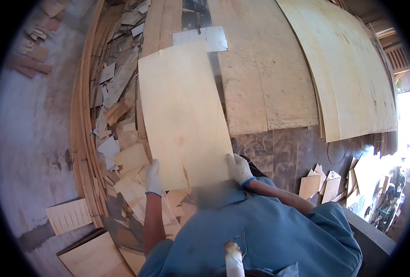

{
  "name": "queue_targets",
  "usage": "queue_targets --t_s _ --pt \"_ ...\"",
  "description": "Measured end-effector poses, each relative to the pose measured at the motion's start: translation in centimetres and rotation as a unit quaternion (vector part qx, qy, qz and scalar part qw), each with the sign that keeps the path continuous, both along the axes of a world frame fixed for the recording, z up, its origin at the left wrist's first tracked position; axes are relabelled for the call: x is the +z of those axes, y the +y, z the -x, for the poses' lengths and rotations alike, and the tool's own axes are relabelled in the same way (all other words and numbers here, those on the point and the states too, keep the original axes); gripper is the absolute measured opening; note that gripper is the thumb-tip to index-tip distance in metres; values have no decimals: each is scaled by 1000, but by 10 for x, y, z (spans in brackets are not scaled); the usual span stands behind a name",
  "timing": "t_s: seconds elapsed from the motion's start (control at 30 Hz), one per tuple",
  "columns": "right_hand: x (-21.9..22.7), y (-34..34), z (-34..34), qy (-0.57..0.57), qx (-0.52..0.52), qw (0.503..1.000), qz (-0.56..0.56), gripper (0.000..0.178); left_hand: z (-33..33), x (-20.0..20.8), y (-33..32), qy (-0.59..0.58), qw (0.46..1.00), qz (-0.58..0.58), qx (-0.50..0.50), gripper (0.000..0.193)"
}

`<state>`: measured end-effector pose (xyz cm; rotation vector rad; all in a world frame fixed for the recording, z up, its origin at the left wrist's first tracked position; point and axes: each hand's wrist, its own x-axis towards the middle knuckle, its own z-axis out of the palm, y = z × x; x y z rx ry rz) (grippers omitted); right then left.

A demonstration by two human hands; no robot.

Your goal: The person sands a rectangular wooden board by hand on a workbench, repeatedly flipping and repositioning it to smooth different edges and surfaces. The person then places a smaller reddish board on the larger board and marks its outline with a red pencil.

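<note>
A large pale sheet of wood veneer (182,115) stretches away from me, gripped at its near end by both hands. My left hand (153,177), in a white knitted glove with a blue cuff, closes on the left edge near the corner. On the opposite edge, my right hand (239,169) wears a matching glove and pinches the sheet, thumb on top. Its far end overlaps a whitish metal plate (214,39) on the work table. What lies directly beneath the sheet is hidden.
Right of the sheet lie wooden boards (269,83) and a stack of wide veneer sheets (352,74). Long wood strips (78,138) run along the left, beside a heap of veneer scraps (117,111). Offcuts (322,184) lean at the lower right. A slotted board (70,215) rests lower left.
</note>
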<state>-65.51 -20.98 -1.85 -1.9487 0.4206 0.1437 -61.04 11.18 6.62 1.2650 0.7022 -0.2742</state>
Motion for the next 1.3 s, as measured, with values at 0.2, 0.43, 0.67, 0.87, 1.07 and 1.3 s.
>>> queue_targets --t_s 0.2,0.43,0.67,0.87,1.07,1.3 --pt "51 35 -30 -39 44 998 35 40 -37 13 40 17 999 31 -12 46" --pt "70 77 -52 40 -33 999 6 41 -66 -11 85 16 999 31 -25 48" --pt "49 100 -62 61 -76 995 -27 42 -94 -9 104 35 998 15 -42 50" --pt "42 109 -66 42 -57 997 -14 41 -105 -13 115 33 999 2 -39 50" --pt "41 106 -75 5 -24 999 44 41 -113 -16 113 34 999 5 -23 49" --pt "27 111 -78 -26 -51 998 6 41 -124 -7 108 32 998 -38 -37 48"
